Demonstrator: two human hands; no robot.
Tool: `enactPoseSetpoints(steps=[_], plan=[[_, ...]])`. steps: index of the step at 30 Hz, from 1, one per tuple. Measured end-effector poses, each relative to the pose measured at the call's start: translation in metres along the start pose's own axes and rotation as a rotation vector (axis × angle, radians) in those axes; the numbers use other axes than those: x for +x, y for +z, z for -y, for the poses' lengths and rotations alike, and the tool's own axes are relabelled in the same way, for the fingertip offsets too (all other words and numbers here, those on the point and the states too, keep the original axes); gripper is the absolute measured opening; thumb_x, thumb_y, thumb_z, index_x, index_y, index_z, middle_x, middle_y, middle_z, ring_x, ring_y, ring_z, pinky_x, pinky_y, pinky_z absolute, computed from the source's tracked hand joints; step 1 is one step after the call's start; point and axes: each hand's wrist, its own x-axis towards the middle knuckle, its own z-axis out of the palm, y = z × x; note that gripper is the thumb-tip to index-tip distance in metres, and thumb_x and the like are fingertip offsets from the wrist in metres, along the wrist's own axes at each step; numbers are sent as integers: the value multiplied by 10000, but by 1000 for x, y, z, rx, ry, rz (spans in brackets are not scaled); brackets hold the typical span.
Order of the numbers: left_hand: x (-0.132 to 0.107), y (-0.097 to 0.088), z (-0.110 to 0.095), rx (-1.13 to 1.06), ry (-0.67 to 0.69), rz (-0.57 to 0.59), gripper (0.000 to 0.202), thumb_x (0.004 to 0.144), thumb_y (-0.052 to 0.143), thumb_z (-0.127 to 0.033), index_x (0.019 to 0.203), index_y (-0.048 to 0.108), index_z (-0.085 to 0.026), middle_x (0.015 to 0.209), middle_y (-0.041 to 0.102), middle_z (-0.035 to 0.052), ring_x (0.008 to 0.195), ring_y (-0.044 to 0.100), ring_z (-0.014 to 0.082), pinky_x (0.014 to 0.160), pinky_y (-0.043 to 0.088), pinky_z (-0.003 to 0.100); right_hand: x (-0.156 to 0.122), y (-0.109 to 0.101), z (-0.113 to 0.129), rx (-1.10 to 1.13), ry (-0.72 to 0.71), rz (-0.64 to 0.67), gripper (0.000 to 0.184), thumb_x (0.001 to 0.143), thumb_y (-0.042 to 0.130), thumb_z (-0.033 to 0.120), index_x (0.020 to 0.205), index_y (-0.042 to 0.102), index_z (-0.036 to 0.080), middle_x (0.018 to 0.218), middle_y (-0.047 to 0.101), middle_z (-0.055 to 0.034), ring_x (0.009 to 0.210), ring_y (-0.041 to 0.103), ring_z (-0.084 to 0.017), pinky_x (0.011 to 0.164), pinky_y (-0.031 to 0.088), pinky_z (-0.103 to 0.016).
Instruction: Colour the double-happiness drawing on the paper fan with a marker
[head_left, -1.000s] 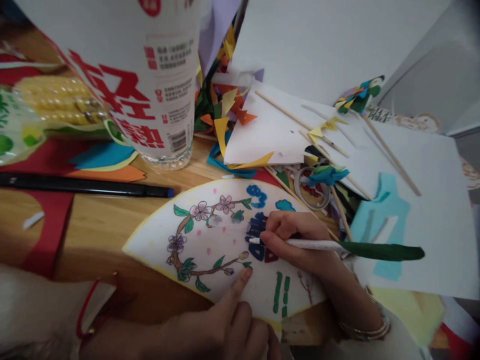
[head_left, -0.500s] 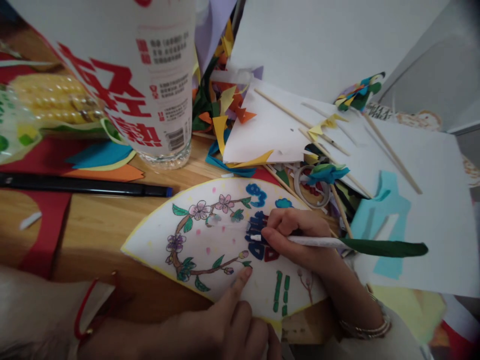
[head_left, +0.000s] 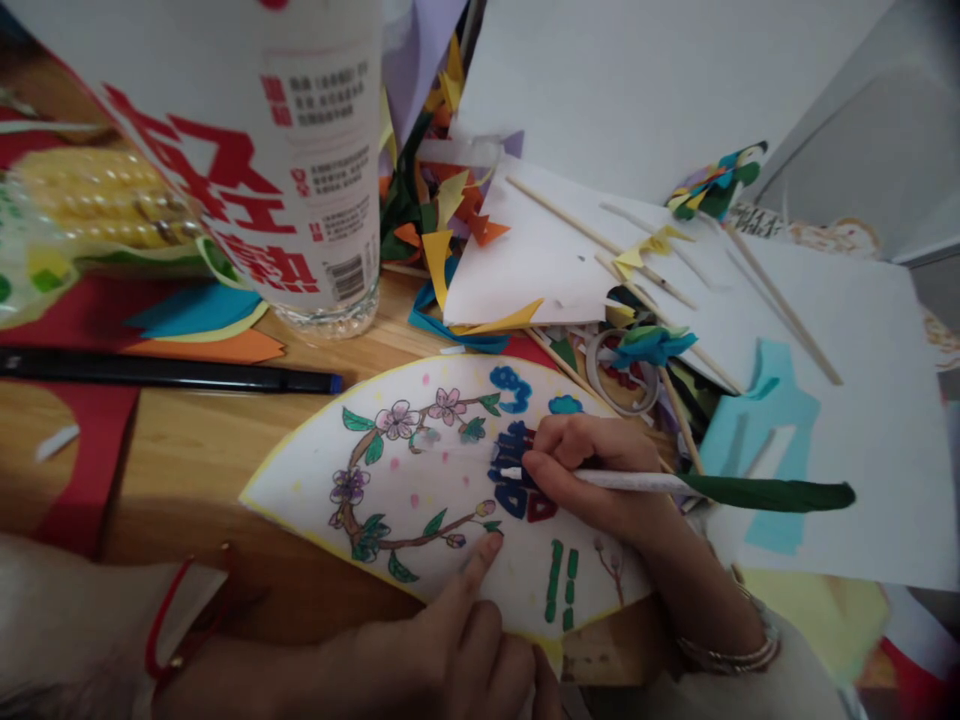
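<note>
A white paper leaf shape [head_left: 450, 505] with a yellow edge lies on the wooden table, decorated with a flowering branch, pink dots, blue and red lettering and green strokes. My right hand [head_left: 592, 465] pinches a white pen [head_left: 630, 481] whose rear end is a long dark green leaf shape. Its pale tip rests at or just above the blue lettering; contact cannot be made out. At the sheet's lower edge, my left hand [head_left: 465, 635] presses the outstretched index finger on the paper beside a drawn bud. The other fingers are curled and hold nothing.
A tall cup [head_left: 300, 200] with red print stands at the upper left, beside packaged corn [head_left: 105, 200]. A black marker [head_left: 172, 371] lies below them. Paper scraps [head_left: 457, 210], thin wooden sticks [head_left: 787, 300], a tape roll [head_left: 622, 375] and white sheets [head_left: 862, 430] crowd the back and right.
Both hands and the pen hold nearly the same positions. The whole view has shifted very slightly, with the cup a little further left.
</note>
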Motion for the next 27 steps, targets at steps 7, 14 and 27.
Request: enactPoseSetpoints(steps=[7,14,27], plan=[[4,17,-12,-8,-128,-149,241,872,420,-168,1026,587,-248,618,448,-53,484,378,123,929,530,441,2,0,3,-7,-1,-9,372,774,565,80,552,290,196,522,444,51,471,428,-63,438,341,-196],[4,14,-11,-15,-117,-138,231,858,428,-152,1010,579,-236,610,437,-49,487,372,131,922,535,425,0,0,2,1,-15,4,370,774,560,54,561,288,187,532,443,56,472,408,-51,439,318,-186],[4,19,-13,12,-131,-168,207,864,460,-190,1005,594,-260,598,428,-54,472,369,129,922,533,428,-1,-1,0,-20,22,8,359,768,572,66,565,302,186,550,471,52,476,417,-51,452,325,-195]])
